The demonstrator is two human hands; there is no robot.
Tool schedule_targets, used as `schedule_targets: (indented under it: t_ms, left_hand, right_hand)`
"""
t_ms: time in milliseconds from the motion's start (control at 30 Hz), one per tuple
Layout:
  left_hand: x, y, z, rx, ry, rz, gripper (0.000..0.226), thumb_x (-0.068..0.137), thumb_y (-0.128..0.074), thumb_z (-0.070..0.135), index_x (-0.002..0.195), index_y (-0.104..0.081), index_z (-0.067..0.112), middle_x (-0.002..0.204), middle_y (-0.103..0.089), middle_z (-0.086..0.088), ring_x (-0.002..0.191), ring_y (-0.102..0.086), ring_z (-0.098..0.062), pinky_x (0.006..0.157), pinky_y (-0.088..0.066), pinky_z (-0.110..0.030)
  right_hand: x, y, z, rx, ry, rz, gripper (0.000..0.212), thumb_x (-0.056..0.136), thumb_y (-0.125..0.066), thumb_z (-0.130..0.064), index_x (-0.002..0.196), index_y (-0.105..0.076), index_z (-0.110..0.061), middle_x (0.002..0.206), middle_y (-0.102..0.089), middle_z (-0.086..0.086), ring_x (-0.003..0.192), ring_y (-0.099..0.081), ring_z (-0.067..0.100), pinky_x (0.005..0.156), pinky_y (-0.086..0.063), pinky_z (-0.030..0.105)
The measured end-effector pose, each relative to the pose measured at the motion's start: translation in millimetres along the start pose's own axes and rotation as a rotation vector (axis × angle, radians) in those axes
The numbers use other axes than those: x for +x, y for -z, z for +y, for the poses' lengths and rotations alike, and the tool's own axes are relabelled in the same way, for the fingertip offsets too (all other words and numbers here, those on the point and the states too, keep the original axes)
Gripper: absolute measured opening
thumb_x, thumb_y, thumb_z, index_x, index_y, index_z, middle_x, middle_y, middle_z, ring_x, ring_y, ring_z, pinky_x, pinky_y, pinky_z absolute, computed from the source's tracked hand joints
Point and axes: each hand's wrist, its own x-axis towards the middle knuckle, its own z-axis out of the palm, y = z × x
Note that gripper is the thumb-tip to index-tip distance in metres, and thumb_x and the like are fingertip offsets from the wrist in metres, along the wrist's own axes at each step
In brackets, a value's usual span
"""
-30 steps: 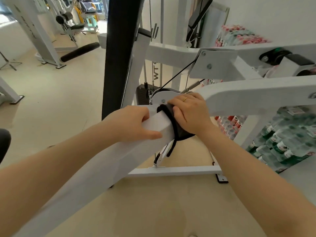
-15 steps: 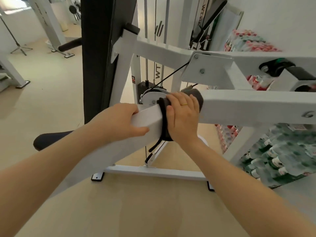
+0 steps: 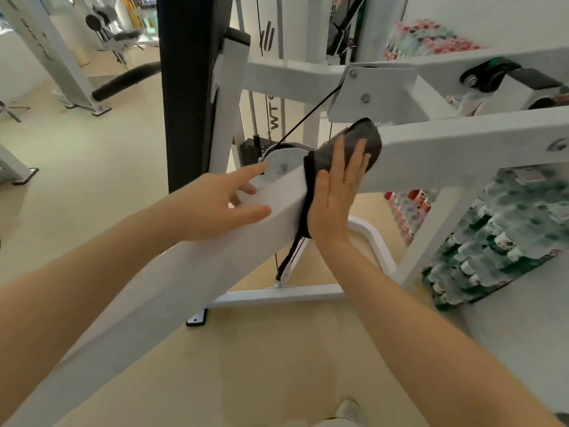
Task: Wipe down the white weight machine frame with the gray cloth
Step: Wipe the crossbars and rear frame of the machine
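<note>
A thick white bar of the weight machine frame (image 3: 191, 272) slants from bottom left up to a joint at centre, where it meets a long beam (image 3: 462, 155) running right. The dark gray cloth (image 3: 365, 140) is draped over that joint, one edge hanging down the bar's side. My right hand (image 3: 335, 192) lies flat on the cloth with fingers spread, pressing it against the frame. My left hand (image 3: 215, 204) rests on top of the slanted bar just left of the cloth, fingers extended and loose, not gripping.
A black upright pad (image 3: 187, 87) stands behind the bar. A round white pulley cover (image 3: 283, 161) and black cable sit at the joint. Packs of water bottles (image 3: 505, 241) are stacked at right by the wall. Other white gym machines (image 3: 61, 57) stand at far left.
My right hand has opened flat and pushed the cloth up and right along the joint. My left hand has loosened from gripping the bar to resting with fingers stretched out.
</note>
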Motion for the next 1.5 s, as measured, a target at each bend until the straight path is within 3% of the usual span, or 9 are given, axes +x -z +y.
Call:
schedule_targets:
  t_ms: [233, 433, 567, 700, 800, 867, 967, 1200, 1500]
  left_hand:
    - [-26.4, 1.5, -28.4, 0.000, -0.113, -0.013, 0.052, 0.090, -0.042, 0.046, 0.140, -0.028, 0.040, 0.107, -0.049, 0.016, 0.079, -0.049, 0.010, 0.066, -0.032, -0.005]
    - [-44.3, 4.7, -45.1, -0.018, -0.152, -0.042, 0.045, 0.095, -0.038, 0.038, 0.139, -0.036, 0.031, 0.134, -0.049, 0.005, 0.100, -0.041, -0.002, 0.066, -0.025, -0.003]
    - [-50.7, 4.9, -50.3, -0.033, -0.145, -0.100, 0.045, 0.096, -0.036, 0.038, 0.141, -0.032, 0.035, 0.140, -0.042, 0.006, 0.104, -0.037, -0.001, 0.086, -0.028, -0.016]
    - [-51.5, 4.4, -51.1, -0.029, -0.189, -0.076, 0.046, 0.096, -0.038, 0.033, 0.141, -0.033, 0.030, 0.138, -0.045, 0.003, 0.105, -0.036, -0.001, 0.086, -0.027, -0.015]
    - [-49.2, 4.8, -49.7, -0.051, -0.237, -0.022, 0.040, 0.096, -0.037, 0.024, 0.136, -0.043, 0.025, 0.131, -0.051, 0.004, 0.106, -0.038, 0.001, 0.081, -0.028, -0.005]
    - [-46.4, 4.3, -49.0, -0.057, -0.242, 0.016, 0.039, 0.096, -0.035, 0.017, 0.133, -0.047, 0.022, 0.129, -0.053, 0.002, 0.107, -0.040, -0.001, 0.089, -0.029, -0.014]
    - [-42.2, 3.1, -48.2, -0.074, -0.237, 0.040, 0.039, 0.094, -0.033, 0.014, 0.130, -0.048, 0.019, 0.112, -0.057, 0.004, 0.094, -0.048, -0.002, 0.076, -0.033, -0.010]
    - [-22.6, 5.7, -39.7, -0.089, -0.171, 0.043, 0.035, 0.095, -0.034, 0.020, 0.128, -0.047, 0.021, 0.102, -0.058, 0.006, 0.075, -0.050, 0.002, 0.060, -0.034, -0.005]
    - [22.8, -3.8, 0.2, -0.002, -0.101, 0.015, 0.039, 0.094, -0.041, 0.037, 0.130, -0.046, 0.022, 0.109, -0.053, 0.008, 0.089, -0.052, -0.007, 0.074, -0.038, -0.020]
  right_hand:
    - [-116.0, -53.8, -68.5, 0.191, -0.158, 0.058, 0.048, 0.091, -0.021, -0.040, 0.135, -0.004, -0.045, 0.147, 0.013, -0.017, 0.138, 0.013, -0.001, 0.116, 0.005, 0.031]
    - [-77.4, -46.0, -64.5, 0.185, -0.282, 0.154, 0.059, 0.093, -0.030, -0.027, 0.148, -0.010, -0.020, 0.157, 0.003, 0.004, 0.143, 0.002, 0.018, 0.117, -0.002, 0.034]
    - [-30.3, -25.3, -51.7, 0.178, -0.434, 0.155, 0.057, 0.099, -0.030, -0.019, 0.149, -0.003, -0.018, 0.157, 0.002, 0.005, 0.144, -0.003, 0.022, 0.117, -0.007, 0.036]
    - [-36.9, -36.1, -67.8, 0.253, -0.618, 0.217, 0.064, 0.096, -0.035, -0.018, 0.149, -0.001, -0.013, 0.157, 0.001, 0.005, 0.143, -0.004, 0.022, 0.117, -0.007, 0.038]
    - [-82.9, -57.0, -85.0, 0.299, -0.513, 0.208, 0.069, 0.093, -0.040, -0.016, 0.149, 0.001, -0.014, 0.157, 0.000, 0.002, 0.143, -0.002, 0.019, 0.117, -0.009, 0.043]
    - [-100.6, -62.8, -86.5, 0.270, -0.418, 0.193, 0.070, 0.093, -0.040, -0.016, 0.149, 0.003, -0.014, 0.157, 0.003, 0.002, 0.143, 0.002, 0.017, 0.117, -0.008, 0.043]
    - [-91.4, -54.8, -79.2, 0.084, -0.250, 0.131, 0.065, 0.091, -0.035, -0.018, 0.148, -0.007, -0.009, 0.156, 0.002, 0.008, 0.143, 0.005, 0.020, 0.118, -0.001, 0.040]
    - [-2.9, 3.7, -32.2, -0.444, 0.244, -0.196, 0.048, 0.086, -0.028, -0.023, 0.114, -0.065, -0.013, 0.123, -0.061, 0.003, 0.130, -0.039, 0.024, 0.113, -0.008, 0.034]
    - [101.0, 49.0, 11.0, -0.834, 0.258, -0.347, 0.058, 0.083, -0.017, -0.034, 0.113, -0.063, -0.016, 0.121, -0.061, 0.006, 0.116, -0.049, 0.024, 0.100, -0.022, 0.032]
